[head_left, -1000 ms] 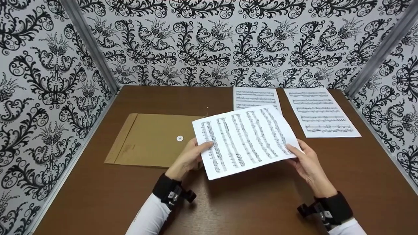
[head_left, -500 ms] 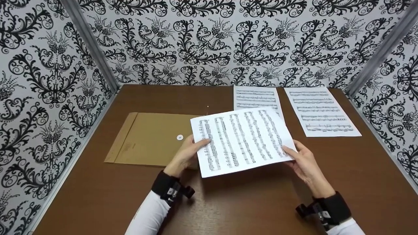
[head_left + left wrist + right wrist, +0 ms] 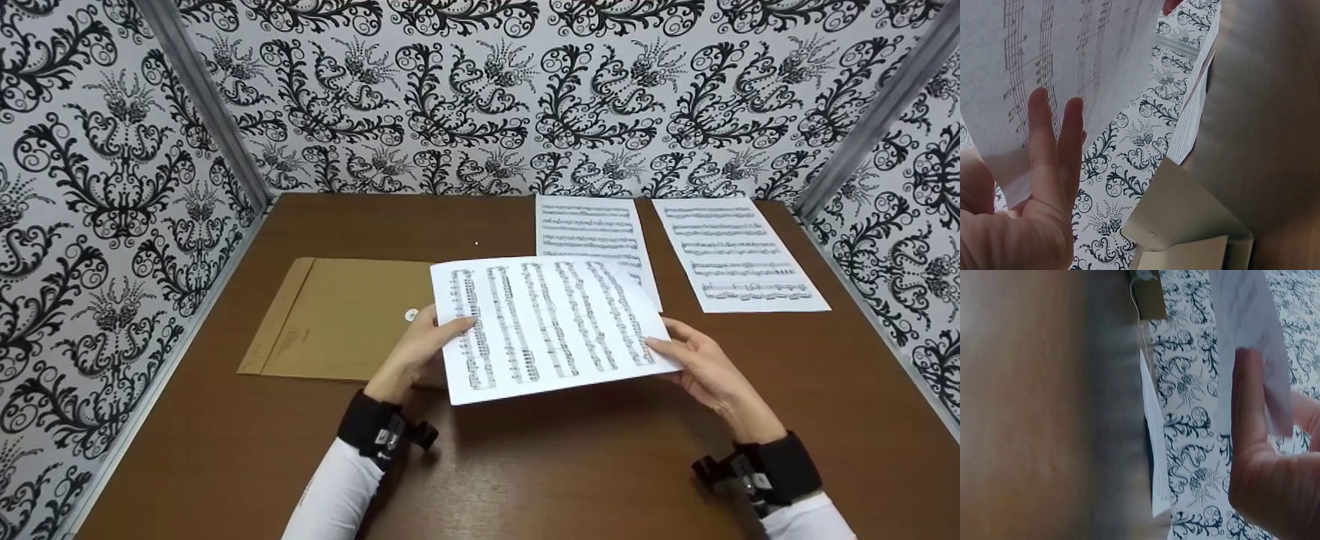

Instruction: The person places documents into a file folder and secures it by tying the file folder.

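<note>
Our left hand (image 3: 412,351) and right hand (image 3: 705,369) pinch the sheet music (image 3: 551,330) at opposite edges; we should keep it gently taut.

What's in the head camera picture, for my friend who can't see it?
A person's left hand and right hand hold a sheet of music sideways above a brown table. A flat brown envelope lies left; two more music sheets lie at the back right.

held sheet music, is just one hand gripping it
No, the left hand and right hand grip the sheet music at opposite ends.
</note>
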The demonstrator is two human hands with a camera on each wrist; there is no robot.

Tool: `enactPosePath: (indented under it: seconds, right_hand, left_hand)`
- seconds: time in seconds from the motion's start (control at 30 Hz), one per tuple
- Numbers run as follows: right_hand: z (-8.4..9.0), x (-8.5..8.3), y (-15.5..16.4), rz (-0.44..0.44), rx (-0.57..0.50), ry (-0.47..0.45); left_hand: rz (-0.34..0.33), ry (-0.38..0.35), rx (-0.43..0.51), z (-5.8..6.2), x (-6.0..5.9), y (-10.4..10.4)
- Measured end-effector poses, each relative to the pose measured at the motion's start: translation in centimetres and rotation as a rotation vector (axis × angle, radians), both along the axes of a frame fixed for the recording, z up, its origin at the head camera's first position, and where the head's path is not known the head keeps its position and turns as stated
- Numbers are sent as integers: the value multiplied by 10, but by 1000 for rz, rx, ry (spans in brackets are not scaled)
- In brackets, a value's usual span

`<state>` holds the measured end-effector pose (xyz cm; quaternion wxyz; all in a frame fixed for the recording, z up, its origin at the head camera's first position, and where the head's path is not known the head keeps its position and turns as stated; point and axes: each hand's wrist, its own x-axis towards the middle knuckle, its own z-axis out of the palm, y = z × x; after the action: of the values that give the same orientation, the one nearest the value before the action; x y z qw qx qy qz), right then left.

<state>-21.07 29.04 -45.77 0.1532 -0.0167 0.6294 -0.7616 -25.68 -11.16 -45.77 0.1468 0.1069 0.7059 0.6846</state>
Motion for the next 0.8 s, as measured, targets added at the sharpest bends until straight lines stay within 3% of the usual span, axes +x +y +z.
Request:
enactPosePath:
  seconds: [0.37, 0.8]
  right_hand:
    - [6, -15, 12, 98, 13, 5]
    - [7, -26, 8, 137, 43, 36]
  left_hand:
    - [-83, -16, 14, 1, -1, -2]
    - [-139, -35, 17, 1, 0, -3]
